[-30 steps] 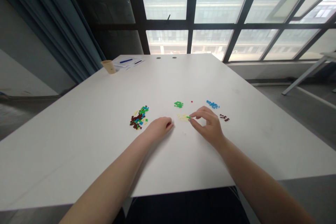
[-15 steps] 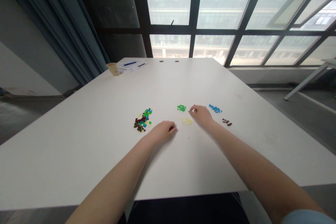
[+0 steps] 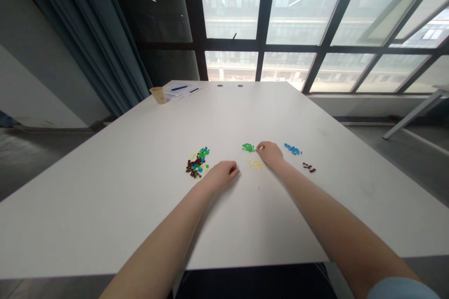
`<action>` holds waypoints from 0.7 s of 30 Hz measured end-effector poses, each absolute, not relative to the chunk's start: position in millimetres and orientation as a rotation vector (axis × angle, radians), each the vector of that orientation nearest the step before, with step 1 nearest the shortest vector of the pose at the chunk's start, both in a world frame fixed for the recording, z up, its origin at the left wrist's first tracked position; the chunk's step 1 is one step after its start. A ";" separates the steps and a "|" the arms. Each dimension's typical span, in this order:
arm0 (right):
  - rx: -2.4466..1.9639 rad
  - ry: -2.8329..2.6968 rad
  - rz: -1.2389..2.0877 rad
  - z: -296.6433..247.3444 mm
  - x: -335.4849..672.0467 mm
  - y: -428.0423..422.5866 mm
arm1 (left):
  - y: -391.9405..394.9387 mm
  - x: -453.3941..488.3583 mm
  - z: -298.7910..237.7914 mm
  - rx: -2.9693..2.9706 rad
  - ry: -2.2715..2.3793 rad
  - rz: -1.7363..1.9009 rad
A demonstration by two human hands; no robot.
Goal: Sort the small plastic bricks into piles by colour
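On the white table [image 3: 140, 187] lies a mixed heap of small coloured pieces [image 3: 197, 165]. To its right are sorted groups: green pieces [image 3: 248, 147], pale yellow pieces [image 3: 256, 165], blue pieces [image 3: 293, 150] and a few dark brown pieces [image 3: 309, 167]. My right hand [image 3: 270, 152] rests at the right edge of the green group, fingers pinched together; what they hold is too small to see. My left hand [image 3: 221, 173] lies on the table between the mixed heap and the yellow group, fingers curled in a loose fist.
A paper cup [image 3: 158, 95] stands at the far left corner of the table, beside papers with a blue pen [image 3: 179, 88]. Large windows run behind the table, a dark curtain hangs on the left. A white table leg [image 3: 414, 114] shows at the right.
My right hand has moved away from the yellow group, carrying a green piece, up to the green group. The left hand has stayed put. The view has shifted slightly.
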State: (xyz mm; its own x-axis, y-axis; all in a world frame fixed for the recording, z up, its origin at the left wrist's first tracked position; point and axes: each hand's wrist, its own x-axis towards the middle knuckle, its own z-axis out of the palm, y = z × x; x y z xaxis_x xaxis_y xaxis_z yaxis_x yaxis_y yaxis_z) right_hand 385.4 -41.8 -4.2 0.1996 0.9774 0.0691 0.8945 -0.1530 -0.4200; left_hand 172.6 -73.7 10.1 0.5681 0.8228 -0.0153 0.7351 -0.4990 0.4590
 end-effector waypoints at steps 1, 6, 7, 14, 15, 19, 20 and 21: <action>-2.094 -1.748 0.307 -1.0 385.5 -46.2 | -70.4 169.2 11.7 2.376 1.309 0.328; -1.949 -1.763 0.331 14.3 392.6 -79.2 | -45.1 139.6 15.2 2.257 1.793 0.594; -1.930 -1.766 0.341 15.4 395.8 -86.7 | -40.0 133.7 13.7 2.236 1.881 0.638; -1.895 -1.666 0.429 5.0 419.8 -119.8 | -21.9 120.9 -4.3 2.190 1.940 0.537; -1.897 -1.647 0.434 3.7 421.5 -120.6 | -21.3 121.3 -5.6 2.189 1.932 0.529; -1.886 -1.616 0.451 2.2 422.4 -119.3 | -19.5 122.0 -8.3 2.181 1.941 0.544; -1.877 -1.622 0.463 2.0 421.9 -118.9 | -19.1 121.9 -8.6 2.180 1.947 0.553; -1.867 -1.633 0.478 1.8 421.4 -118.8 | -18.8 121.9 -8.8 2.178 1.951 0.566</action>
